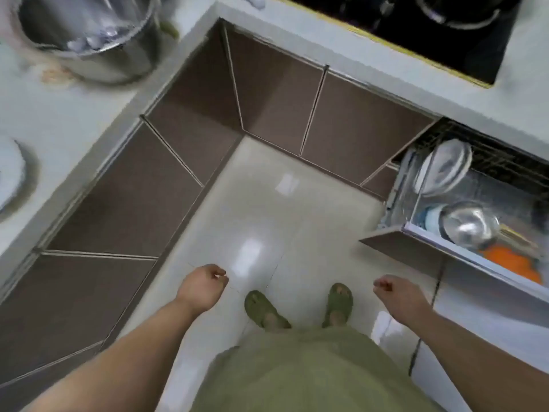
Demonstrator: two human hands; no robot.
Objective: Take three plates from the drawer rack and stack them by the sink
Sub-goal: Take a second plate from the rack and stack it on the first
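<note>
over at the right, white plates (444, 166) stand on edge in the open drawer rack (487, 185); left hand (202, 288) and right hand (398, 295) loosely curled, empty, well apart.

A home kitchen is being shown: a pale L-shaped table (74, 114) is being carried on brown cabinet doors (124, 197), a black cooktop (416, 31) is being seen set into it, a steel pot (89, 40) is being stood nearby, and an open drawer rack (463, 197) is being filled with plates (445, 165) and bowls (469, 224).
</note>
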